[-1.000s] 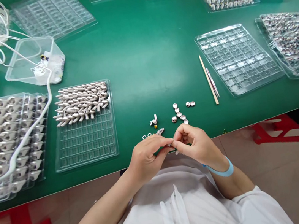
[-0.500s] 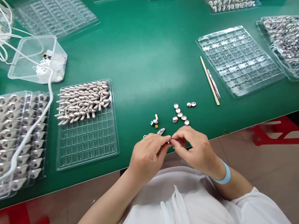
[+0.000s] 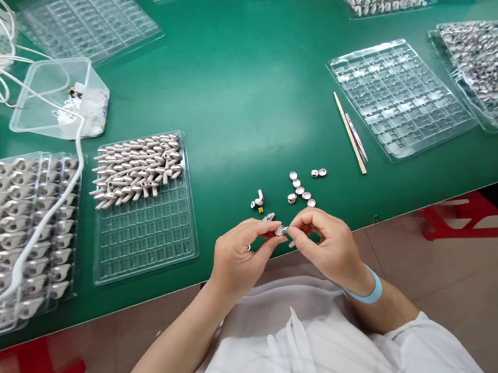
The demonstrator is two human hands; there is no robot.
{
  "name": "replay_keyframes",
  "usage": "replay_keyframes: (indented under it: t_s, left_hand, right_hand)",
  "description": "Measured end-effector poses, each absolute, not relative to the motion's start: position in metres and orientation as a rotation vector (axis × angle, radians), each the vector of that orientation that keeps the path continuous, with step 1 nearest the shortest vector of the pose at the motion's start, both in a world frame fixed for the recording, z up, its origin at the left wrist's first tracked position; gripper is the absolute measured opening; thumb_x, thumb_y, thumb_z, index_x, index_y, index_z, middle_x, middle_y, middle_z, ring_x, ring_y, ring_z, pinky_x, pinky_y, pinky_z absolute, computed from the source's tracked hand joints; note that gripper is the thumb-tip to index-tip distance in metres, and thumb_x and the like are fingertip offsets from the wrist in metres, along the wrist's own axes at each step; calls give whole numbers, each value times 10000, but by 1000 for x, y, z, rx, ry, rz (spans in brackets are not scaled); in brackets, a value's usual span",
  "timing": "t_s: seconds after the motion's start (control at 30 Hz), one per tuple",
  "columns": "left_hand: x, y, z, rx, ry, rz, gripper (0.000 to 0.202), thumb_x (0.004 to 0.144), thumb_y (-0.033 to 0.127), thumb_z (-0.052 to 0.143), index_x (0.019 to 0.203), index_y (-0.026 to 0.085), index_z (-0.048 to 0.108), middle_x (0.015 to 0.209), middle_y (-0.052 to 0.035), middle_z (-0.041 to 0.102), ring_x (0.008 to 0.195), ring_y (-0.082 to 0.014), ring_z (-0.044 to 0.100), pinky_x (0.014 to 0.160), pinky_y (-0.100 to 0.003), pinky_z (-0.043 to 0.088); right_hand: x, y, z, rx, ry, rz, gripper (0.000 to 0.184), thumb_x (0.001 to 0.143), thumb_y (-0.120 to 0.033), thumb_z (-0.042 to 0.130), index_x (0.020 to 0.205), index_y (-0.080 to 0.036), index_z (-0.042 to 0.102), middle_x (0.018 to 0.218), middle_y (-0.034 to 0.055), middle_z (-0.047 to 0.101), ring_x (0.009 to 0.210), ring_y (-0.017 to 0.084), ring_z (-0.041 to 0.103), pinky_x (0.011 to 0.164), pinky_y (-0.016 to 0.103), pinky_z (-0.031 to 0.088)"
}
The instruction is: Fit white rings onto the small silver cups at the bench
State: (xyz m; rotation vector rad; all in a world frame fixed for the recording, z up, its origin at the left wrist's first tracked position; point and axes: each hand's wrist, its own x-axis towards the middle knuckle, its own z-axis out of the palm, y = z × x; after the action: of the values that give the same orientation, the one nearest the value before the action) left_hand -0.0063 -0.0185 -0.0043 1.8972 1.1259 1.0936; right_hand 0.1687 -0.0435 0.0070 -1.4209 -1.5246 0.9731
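1. pinching a small silvery part (image 3: 280, 230) between thumb and fingers of the left hand (image 3: 243, 248).
2. meeting that part's right edge with the right hand (image 3: 328, 240), thumb and forefinger drawn narrow on it.
3. holding that part between both hands, near the front edge of the green table (image 3: 238, 98), closer to the left; long axis too small to tell.
4. having round silvery caps (image 3: 299, 191) just beyond the right hand.

From my end, I held a small silvery piece (image 3: 280, 230) in the left hand (image 3: 239, 249), the right hand's (image 3: 328, 240) fingertips pinching its edge. From there, round caps (image 3: 298, 190) lay at one o'clock, tweezers (image 3: 356, 137) beside a pale stick (image 3: 349, 133) toward two, and a partly filled blister tray (image 3: 145, 230) of grey stems (image 3: 137, 167) at ten.
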Motion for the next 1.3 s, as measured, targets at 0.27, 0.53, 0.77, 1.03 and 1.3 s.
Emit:
replay_keyframes:
  t_s: [0.27,0.53,0.77,1.03,1.3]
  left_hand:
    - [-6,-19,-7,1874,1106,1102,124,793,128,761,903,179,739,809,-24,765,717,-132,703,669,-218,566]
    - [-5,-18,-9,1875,1038,1114,152,800,109,749,933,180,740,822,-32,772,728,-137,709,702,-243,590]
    - [-5,-18,-10,1932,1036,1090,117,832,141,712,930,194,746,786,-32,771,711,-152,716,705,-265,600]
    - [-8,-17,-7,1902,994,1037,128,852,155,669,927,219,751,761,-23,770,683,-156,713,711,-279,587]
    - [-11,-19,3,1410,1123,833,127,820,232,721,920,177,775,875,-65,785,791,-195,741,727,-275,612]
  right_hand:
    - [170,-42,4,-1404,-1478,1093,108,894,-190,592,788,-201,605,737,-14,616,656,116,564,596,241,465]
    - [171,-40,1,-1362,-1492,1152,93,891,-180,585,806,-202,613,763,-7,622,669,117,570,613,239,482]
    - [173,-37,3,-1413,-1483,1241,89,872,-200,604,784,-195,613,737,-1,645,662,123,598,592,239,487]
    - [179,-29,7,-1439,-1407,1512,179,847,-303,666,753,-189,565,657,-10,637,549,115,583,489,227,454]
    - [180,-28,3,-1353,-1435,1497,138,893,-316,630,871,-199,561,758,-17,622,613,107,625,527,215,483]
